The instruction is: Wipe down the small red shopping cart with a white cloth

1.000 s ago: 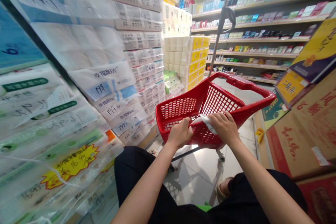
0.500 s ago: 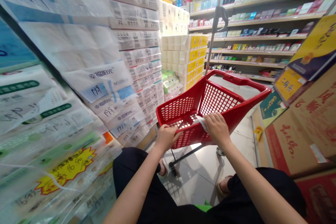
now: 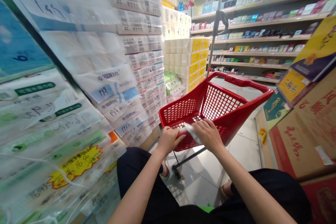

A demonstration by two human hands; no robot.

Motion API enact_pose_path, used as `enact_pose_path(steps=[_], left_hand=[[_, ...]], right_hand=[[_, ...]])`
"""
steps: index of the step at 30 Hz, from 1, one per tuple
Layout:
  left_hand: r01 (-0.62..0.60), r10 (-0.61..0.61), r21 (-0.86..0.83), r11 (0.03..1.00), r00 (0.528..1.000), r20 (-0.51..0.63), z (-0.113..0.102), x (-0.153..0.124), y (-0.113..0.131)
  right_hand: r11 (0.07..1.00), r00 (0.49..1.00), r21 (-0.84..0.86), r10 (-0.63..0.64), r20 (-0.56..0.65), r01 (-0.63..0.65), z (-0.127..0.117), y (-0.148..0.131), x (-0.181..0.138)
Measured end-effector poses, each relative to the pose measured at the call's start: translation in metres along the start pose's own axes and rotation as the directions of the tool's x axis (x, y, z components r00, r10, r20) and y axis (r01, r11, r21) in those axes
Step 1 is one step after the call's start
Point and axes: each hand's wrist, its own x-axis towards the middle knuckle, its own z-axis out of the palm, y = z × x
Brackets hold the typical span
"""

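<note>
I am looking down a shop aisle with a pale tiled floor (image 3: 204, 178). Plastic-wrapped packs of white toilet paper (image 3: 105, 77) are stacked high along the left. Brown cardboard boxes with red print (image 3: 301, 133) stand on the right, and long shelves of small packaged goods (image 3: 262, 38) run behind them. Farther down the aisle is a stack of yellow-and-white paper rolls (image 3: 189, 56).

Straight ahead of me, between the stacks and the boxes, stands a red plastic mesh basket (image 3: 181, 110) on wheels, with a grey metal pole (image 3: 217, 24) rising from its far side. My left hand (image 3: 169, 139) is closed over the near rim of the basket, fingers curled around the edge. My right hand (image 3: 208, 134) lies palm down just beside it, with bent fingers holding a white crumpled cloth (image 3: 189, 130) against the same rim. The cloth sits between the two hands and touches both. My legs in black trousers (image 3: 141, 171) show below.
</note>
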Motion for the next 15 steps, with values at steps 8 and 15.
enact_pose_path(steps=[8,15], left_hand=[[-0.007,0.008,-0.071,0.997,1.0,0.01,-0.006,-0.001,0.009],[0.025,-0.029,-0.116,0.993,0.999,-0.027,0.005,0.0,0.014]], right_hand=[[0.984,0.987,-0.101,0.142,-0.08,-0.15,-0.016,0.062,-0.017],[0.983,0.98,0.07,0.174,-0.096,-0.168,0.001,-0.003,-0.005]])
